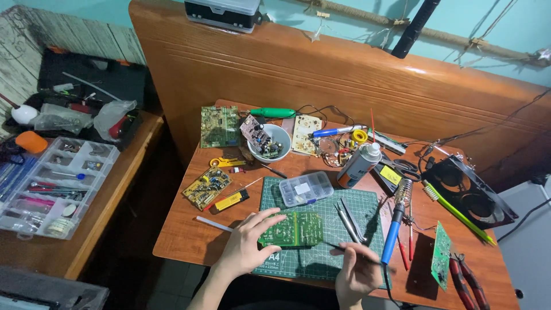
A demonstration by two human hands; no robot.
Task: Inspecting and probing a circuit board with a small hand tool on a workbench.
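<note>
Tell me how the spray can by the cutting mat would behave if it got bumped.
The spray can is tall, narrow and leaning, so it would probably tip easily. Being round, it would likely roll toward the soldering iron. Its smooth metal side may be slippery.

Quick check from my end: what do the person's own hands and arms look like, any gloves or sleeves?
Both are bare. The left hand and right hand wear no gloves, rings or watch that I can see. Both forearms are uncovered to the frame edge, so no sleeves show. No cables or markings on either.

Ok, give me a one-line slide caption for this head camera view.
Left hand steadies a green circuit board on a cutting mat while the right hand holds a thin dark tool beside it.
</note>
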